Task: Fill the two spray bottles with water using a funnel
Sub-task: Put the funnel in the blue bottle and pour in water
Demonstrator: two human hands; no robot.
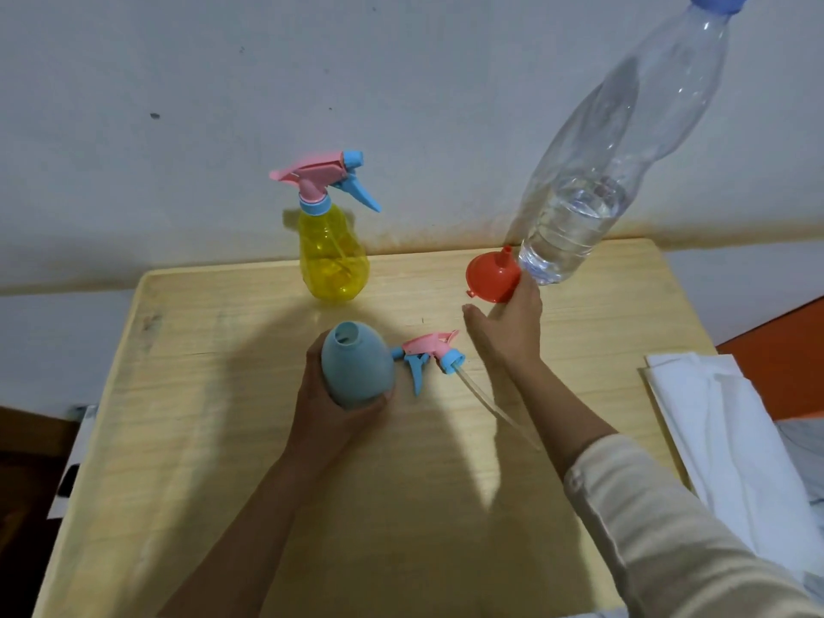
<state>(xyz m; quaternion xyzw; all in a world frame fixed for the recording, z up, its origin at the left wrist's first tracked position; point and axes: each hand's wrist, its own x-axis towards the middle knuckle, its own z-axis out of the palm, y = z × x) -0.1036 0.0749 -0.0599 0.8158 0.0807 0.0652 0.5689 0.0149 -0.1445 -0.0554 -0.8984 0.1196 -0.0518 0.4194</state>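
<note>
Cream sleeve (669, 528) on the right arm, nearest the camera; the left forearm is bare. Both arms reach out over a light wooden surface (178, 439).

Left hand (327, 412) wraps round the lower body of the blue bottle (356, 368), fingers curled behind it, thumb at its base. The bottle is tilted, its open neck up and toward the camera, with no spray head on it. Bottle is opaque, so water level can't be told.

Between the hands the pink-and-blue spray head (430, 354) lies on its side on the surface, just right of the blue bottle. Its clear dip tube (490, 408) runs back under the right forearm.

Right hand (508, 332) is spread, thumb splayed left and clear of everything. One finger lies along the right edge of the red funnel (492, 276); the other fingers are hidden behind it, so can't tell whether it is gripped. Funnel sits wide mouth down, spout up, just beyond the right hand.

Clear water bottle (615, 171) stands just right of and beyond the funnel, blue cap on, water in the lower part only; contact with the funnel unclear.

Beyond the left hand, well apart, the yellow bottle (332, 256) stands upright with its spray head on, by the surface's far edge at the wall (267, 82).

White cloth (713, 417) lies right of the right arm, off the surface.
</note>
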